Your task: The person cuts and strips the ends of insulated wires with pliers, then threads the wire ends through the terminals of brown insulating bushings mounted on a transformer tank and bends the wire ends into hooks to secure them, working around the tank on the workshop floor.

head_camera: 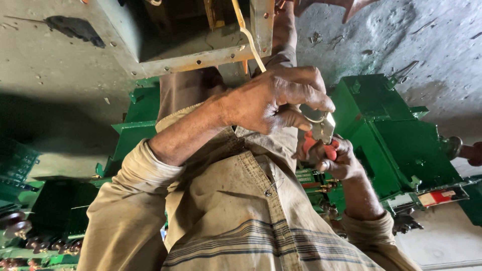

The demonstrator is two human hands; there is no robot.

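The metal piece (321,123), a small silvery part with a ring-like curve, sits between the two hands in the middle of the view, in front of the person's chest. The jaws of the red-handled pliers (321,145) meet it from below, though exactly how they bite is hidden.

The left hand (273,98) comes over it from above, fingers (314,98) curled down and pinching its upper edge. The right hand (339,160) is wrapped closed around the pliers' handles. A pale yellow strip (248,37) runs down from the top of the view and goes behind the left hand; whether it joins the piece cannot be told.

By the look of it, the step in hand is working the piece with the pliers while the left hand steadies it. Any further move would call for a firm squeeze on the handles and an unmoving left pinch, as the piece is small and held in mid-air with no surface under it.

Beyond the hands hangs a rusty angle-iron frame (201,57). Green housings (396,135) stand on the concrete floor (432,45).
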